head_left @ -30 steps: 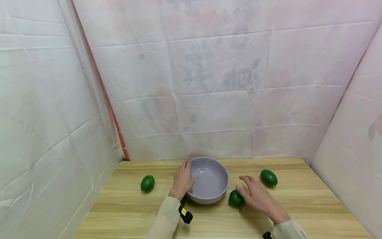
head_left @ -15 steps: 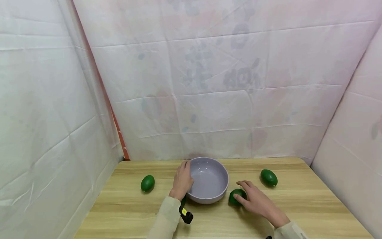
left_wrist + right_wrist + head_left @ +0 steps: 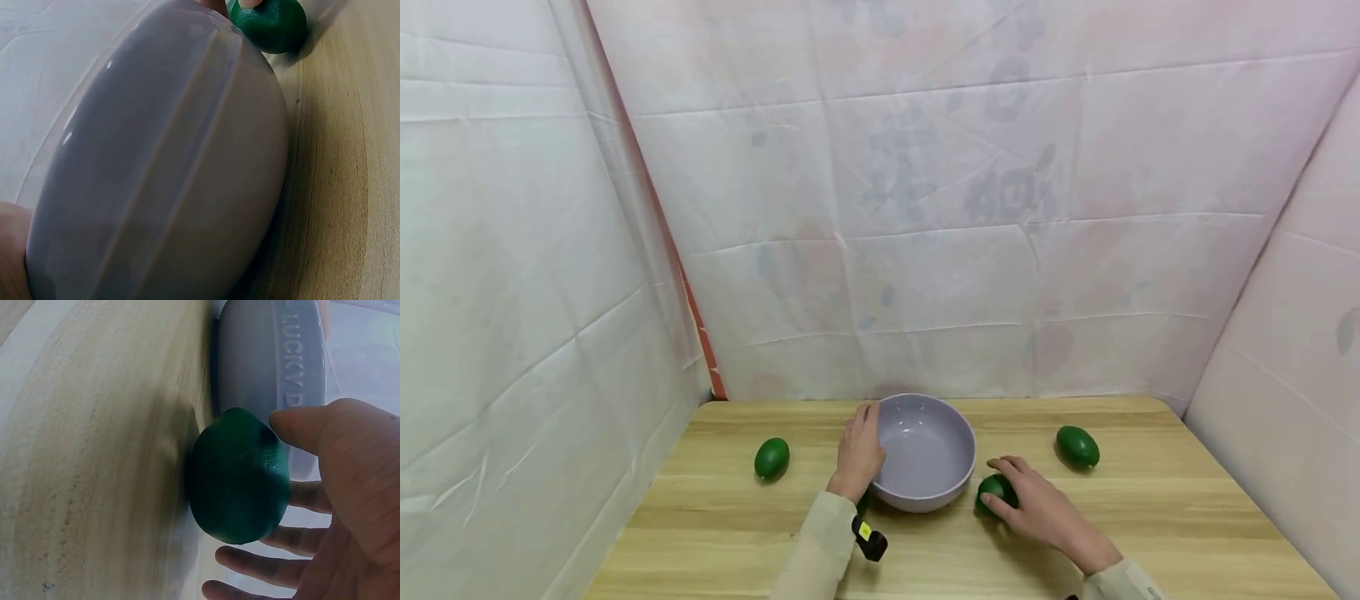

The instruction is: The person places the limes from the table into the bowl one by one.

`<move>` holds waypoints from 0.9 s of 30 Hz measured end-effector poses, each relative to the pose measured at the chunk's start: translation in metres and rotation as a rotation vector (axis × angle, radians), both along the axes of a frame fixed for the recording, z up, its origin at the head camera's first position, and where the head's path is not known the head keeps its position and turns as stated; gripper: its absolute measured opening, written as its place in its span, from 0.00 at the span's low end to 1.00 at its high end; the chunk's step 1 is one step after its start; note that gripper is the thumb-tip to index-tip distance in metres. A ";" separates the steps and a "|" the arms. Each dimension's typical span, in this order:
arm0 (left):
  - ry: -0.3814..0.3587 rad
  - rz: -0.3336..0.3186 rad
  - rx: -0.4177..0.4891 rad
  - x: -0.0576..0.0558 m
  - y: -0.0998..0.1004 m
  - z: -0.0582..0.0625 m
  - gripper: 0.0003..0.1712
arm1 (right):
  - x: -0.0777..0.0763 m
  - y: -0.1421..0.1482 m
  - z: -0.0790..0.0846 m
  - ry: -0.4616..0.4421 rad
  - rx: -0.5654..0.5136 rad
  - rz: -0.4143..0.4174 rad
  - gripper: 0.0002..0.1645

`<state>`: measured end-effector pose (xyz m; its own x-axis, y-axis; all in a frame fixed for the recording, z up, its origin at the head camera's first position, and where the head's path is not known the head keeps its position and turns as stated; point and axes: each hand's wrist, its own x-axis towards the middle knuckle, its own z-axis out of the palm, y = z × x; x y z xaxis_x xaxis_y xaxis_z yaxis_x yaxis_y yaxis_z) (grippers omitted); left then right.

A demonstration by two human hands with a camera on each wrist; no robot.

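A pale purple bowl stands on the wooden table, raised lettering on its outer wall in the right wrist view. My left hand grips its left rim; a bit of that hand shows beside the bowl's wall in the left wrist view. Just right of the bowl, a green lime rests on the table. My right hand holds it between thumb and fingers, thumb tip at its upper edge and fingers along the far side. Another lime is mostly hidden behind my left wrist.
One lime lies on the left of the table, and one more lime lies at the back right, beyond my right hand. White cloth walls enclose the table at the back and both sides.
My right hand has come down and left over the near right lime, its thumb and fingers closing about it. The left hand stays on the bowl's rim.
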<state>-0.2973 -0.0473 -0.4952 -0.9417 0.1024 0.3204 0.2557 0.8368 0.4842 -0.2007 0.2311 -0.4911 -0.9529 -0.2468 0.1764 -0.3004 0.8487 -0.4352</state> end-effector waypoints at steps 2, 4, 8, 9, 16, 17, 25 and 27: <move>0.014 0.002 0.006 0.000 0.000 0.000 0.44 | 0.000 -0.001 0.000 0.001 0.002 -0.003 0.34; 0.020 0.003 0.010 0.000 0.000 0.000 0.44 | 0.000 -0.001 0.000 -0.003 0.005 -0.006 0.34; 0.021 0.005 0.018 -0.001 0.000 -0.001 0.45 | 0.001 -0.002 0.001 -0.029 0.011 -0.010 0.32; 0.016 0.005 0.018 -0.001 0.000 -0.001 0.45 | 0.001 -0.002 0.001 -0.034 0.012 -0.010 0.32; 0.020 0.012 0.018 -0.001 0.001 -0.001 0.43 | 0.001 -0.001 0.002 -0.045 0.012 0.011 0.33; 0.017 0.011 0.019 -0.001 0.001 -0.001 0.43 | 0.001 -0.001 0.003 -0.044 0.011 0.015 0.33; -0.007 0.011 0.026 -0.001 0.001 0.000 0.41 | -0.001 0.000 0.005 -0.070 -0.006 0.046 0.31; -0.005 0.009 0.029 -0.001 0.001 0.000 0.41 | 0.000 0.000 0.006 -0.078 -0.008 0.052 0.31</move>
<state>-0.2981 -0.0463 -0.4947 -0.9442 0.0845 0.3184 0.2456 0.8248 0.5094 -0.2010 0.2315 -0.4854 -0.9496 -0.2955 0.1047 -0.3093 0.8290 -0.4659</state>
